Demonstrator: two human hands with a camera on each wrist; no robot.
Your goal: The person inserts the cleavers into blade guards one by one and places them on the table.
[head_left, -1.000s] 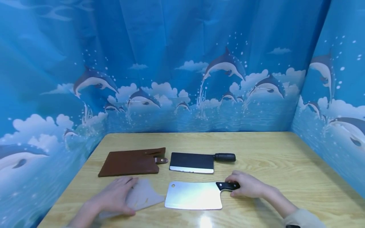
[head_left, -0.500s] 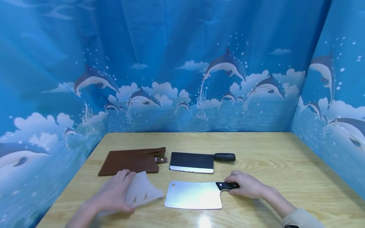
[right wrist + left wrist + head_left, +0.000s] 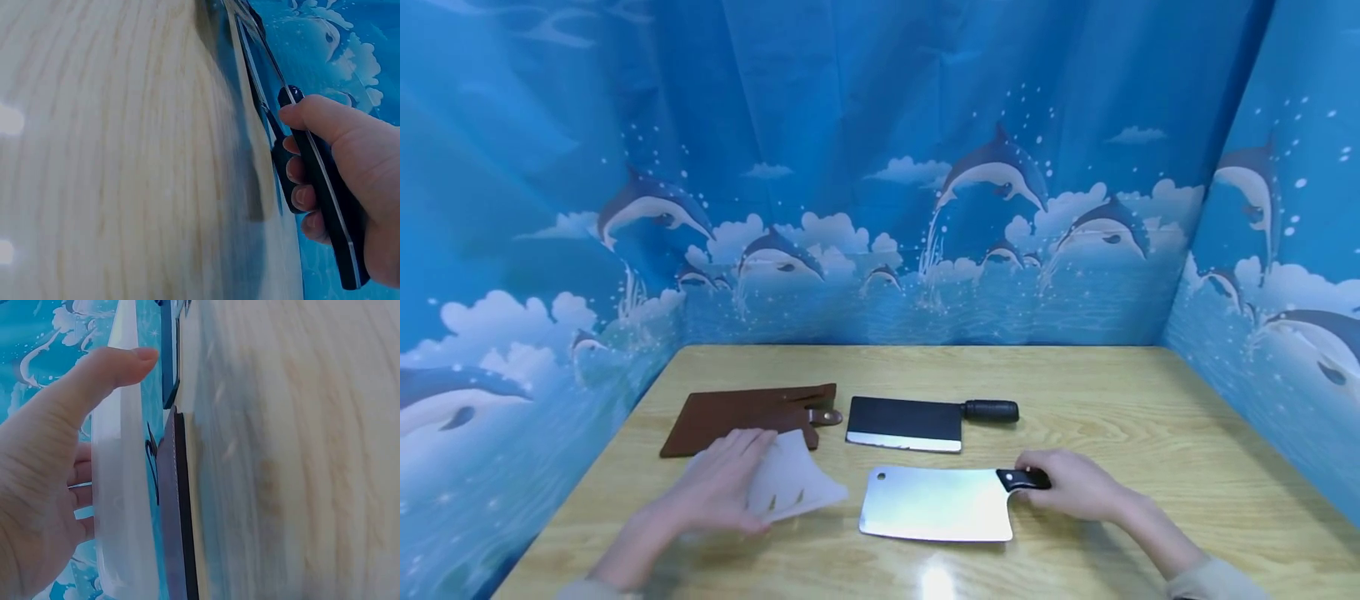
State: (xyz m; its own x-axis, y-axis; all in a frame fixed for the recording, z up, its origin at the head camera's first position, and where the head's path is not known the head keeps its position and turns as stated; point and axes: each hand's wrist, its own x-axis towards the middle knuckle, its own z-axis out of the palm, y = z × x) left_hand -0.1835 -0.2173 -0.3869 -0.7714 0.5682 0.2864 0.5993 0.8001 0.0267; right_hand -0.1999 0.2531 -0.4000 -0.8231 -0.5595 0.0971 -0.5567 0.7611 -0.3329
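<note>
Your right hand [image 3: 1075,487] grips the black handle [image 3: 342,240] of the silver cleaver [image 3: 936,504], in front of the dark-bladed knife [image 3: 904,423]; please hold it there, because it is probably heavy, stiff and slippery. Your left hand [image 3: 726,483] pinches the white sheath [image 3: 790,475], at the cleaver's left, which seems light and slightly flexible. No brand or writing can be read.

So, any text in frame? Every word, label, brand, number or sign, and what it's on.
None readable in any view.
Shiny cleaver and dark cleaver: no lettering or numbers can be made out.
White sheath and brown sheath: none on the parts that show.
Curtain: printed pictures only, dolphins and clouds.
Tiny marks or covered areas: can't tell.
</note>
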